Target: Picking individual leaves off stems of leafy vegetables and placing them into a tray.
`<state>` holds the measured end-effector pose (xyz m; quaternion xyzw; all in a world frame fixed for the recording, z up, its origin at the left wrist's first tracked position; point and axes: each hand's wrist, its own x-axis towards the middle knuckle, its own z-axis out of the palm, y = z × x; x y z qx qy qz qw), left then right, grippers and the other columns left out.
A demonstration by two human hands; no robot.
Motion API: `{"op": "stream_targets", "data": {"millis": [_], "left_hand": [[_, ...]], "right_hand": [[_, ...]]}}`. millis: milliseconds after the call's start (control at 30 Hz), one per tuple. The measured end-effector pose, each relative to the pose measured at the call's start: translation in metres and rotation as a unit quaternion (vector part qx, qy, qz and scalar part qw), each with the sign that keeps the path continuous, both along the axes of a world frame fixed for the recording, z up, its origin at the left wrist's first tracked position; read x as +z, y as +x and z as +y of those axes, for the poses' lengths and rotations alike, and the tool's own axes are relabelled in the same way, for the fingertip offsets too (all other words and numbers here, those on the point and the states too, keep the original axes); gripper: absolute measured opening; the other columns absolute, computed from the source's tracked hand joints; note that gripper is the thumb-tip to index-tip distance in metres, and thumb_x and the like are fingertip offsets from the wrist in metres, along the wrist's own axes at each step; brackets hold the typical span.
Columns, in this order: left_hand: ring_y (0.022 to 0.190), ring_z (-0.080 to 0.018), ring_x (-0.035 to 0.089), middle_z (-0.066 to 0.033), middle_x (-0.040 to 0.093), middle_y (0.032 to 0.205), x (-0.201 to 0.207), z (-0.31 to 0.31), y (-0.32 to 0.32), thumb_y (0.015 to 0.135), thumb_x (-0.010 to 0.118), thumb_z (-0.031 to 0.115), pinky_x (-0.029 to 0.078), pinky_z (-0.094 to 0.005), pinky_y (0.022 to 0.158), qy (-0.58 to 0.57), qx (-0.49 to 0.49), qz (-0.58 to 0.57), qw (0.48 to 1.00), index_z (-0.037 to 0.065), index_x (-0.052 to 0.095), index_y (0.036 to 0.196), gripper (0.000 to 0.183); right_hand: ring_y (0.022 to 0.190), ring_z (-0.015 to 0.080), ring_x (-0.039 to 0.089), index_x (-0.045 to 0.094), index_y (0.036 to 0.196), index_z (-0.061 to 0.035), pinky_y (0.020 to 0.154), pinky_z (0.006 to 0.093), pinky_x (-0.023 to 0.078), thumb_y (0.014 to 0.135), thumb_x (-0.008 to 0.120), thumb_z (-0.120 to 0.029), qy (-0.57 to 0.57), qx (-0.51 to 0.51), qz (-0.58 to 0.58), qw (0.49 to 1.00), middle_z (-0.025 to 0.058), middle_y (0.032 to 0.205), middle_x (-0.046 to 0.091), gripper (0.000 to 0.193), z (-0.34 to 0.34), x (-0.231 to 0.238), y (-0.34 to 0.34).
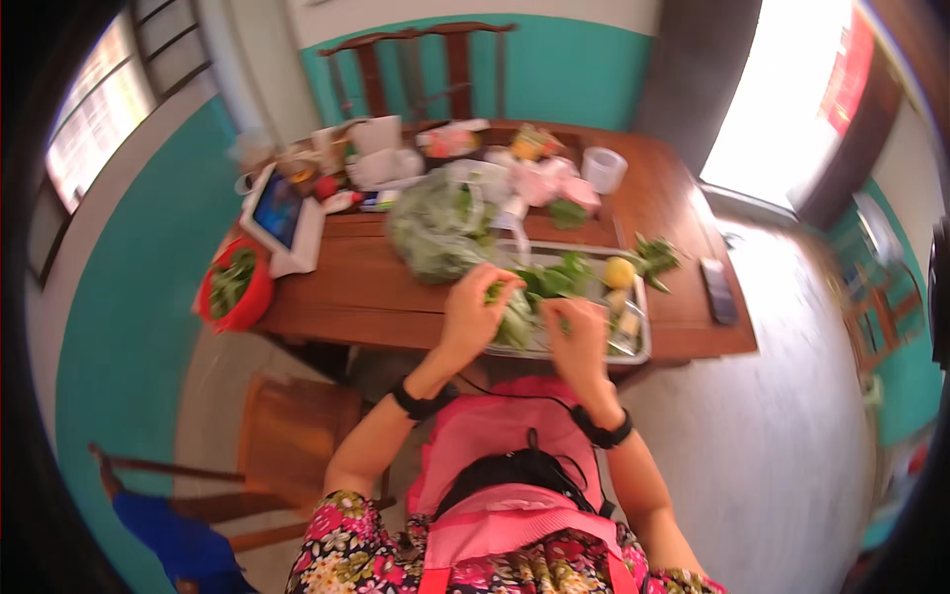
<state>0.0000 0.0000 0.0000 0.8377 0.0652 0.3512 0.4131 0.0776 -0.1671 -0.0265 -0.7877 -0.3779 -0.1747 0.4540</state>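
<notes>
Greens in 2 hands near tray edge

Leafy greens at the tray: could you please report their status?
Left hand holding leafy greens. Right hand close by, grip unclear. Tray beneath, plastic bag just beyond.

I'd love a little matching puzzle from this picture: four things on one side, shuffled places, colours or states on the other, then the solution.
Things:
1. Tray
2. Basket
3. Round fruit
4. Slim dark device

Descriptions:
A. Yellow
B. Lying toward the right end of the wooden table
C. Close by the left hand and right hand, with leafy greens at it
D. Red, with green leaves inside

Right pairs: 1-C, 2-D, 3-A, 4-B
</notes>
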Motion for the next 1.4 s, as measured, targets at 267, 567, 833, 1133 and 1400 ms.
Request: {"op": "stream_targets", "data": {"millis": [267, 567, 833, 1133, 1400], "left_hand": [[0.085, -0.0095, 0.063, -0.0004, 0.068, 0.092, 0.027, 0.064, -0.048, 0.104, 0.065, 0.026, 0.051, -0.0285, 0.076, -0.264, -0.023, -0.025, 0.964, 0.003, 0.072, 0.099, 0.024], [0.084, -0.0197, 0.073, -0.0078, 0.072, 0.096, 0.032, 0.228, -0.195, 0.104, 0.063, 0.03, 0.063, -0.0368, 0.072, -0.446, 0.094, -0.128, 0.881, 0.007, 0.067, 0.1, 0.024], [0.086, -0.037, 0.065, -0.0179, 0.068, 0.088, 0.06, 0.358, -0.26, 0.098, 0.069, 0.032, 0.051, -0.0461, 0.076, 0.209, 0.623, 0.053, 0.752, 0.0, 0.061, 0.091, 0.034], [0.12, -0.0434, 0.054, -0.0212, 0.067, 0.116, 0.019, 0.454, -0.226, 0.088, 0.074, 0.043, 0.046, -0.0534, 0.099, 0.363, 0.478, 0.292, 0.744, 0.003, 0.068, 0.112, 0.047], [0.145, -0.0495, 0.035, -0.0223, 0.046, 0.156, -0.049, 0.498, -0.196, 0.105, 0.035, 0.05, 0.024, -0.0554, 0.123, 0.18, 0.253, 0.522, 0.794, 0.023, 0.053, 0.151, 0.056]], "right_hand": [[0.109, 0.0351, 0.061, 0.069, 0.121, -0.0048, 0.098, 0.0458, 0.046, 0.088, 0.077, -0.018, -0.124, -0.06, -0.007, 0.99, 0.0127, 0.107, 0.069, 0.036, -0.044, -0.009, 0.059], [0.108, 0.0355, 0.06, 0.072, 0.11, -0.0007, 0.097, 0.045, 0.045, 0.091, 0.07, -0.009, -0.113, 0.002, 0.004, 0.994, 0.0147, 0.108, 0.068, 0.02, -0.03, -0.004, 0.038], [0.104, 0.0345, 0.061, 0.071, 0.102, 0.0001, 0.095, 0.045, 0.046, 0.089, 0.07, -0.002, -0.097, 0.031, -0.028, 0.994, 0.0141, 0.106, 0.068, 0.013, -0.012, 0.017, 0.021], [0.104, 0.0348, 0.06, 0.071, 0.103, 0.0021, 0.094, 0.0435, 0.047, 0.087, 0.068, 0.001, -0.124, 0.075, -0.008, 0.989, 0.0153, 0.107, 0.067, 0.016, -0.004, 0.022, 0.01], [0.105, 0.0345, 0.061, 0.071, 0.103, 0.0036, 0.094, 0.0418, 0.049, 0.088, 0.068, 0.003, -0.121, 0.067, -0.003, 0.99, 0.0164, 0.107, 0.066, 0.016, -0.009, 0.03, 0.008]]}}
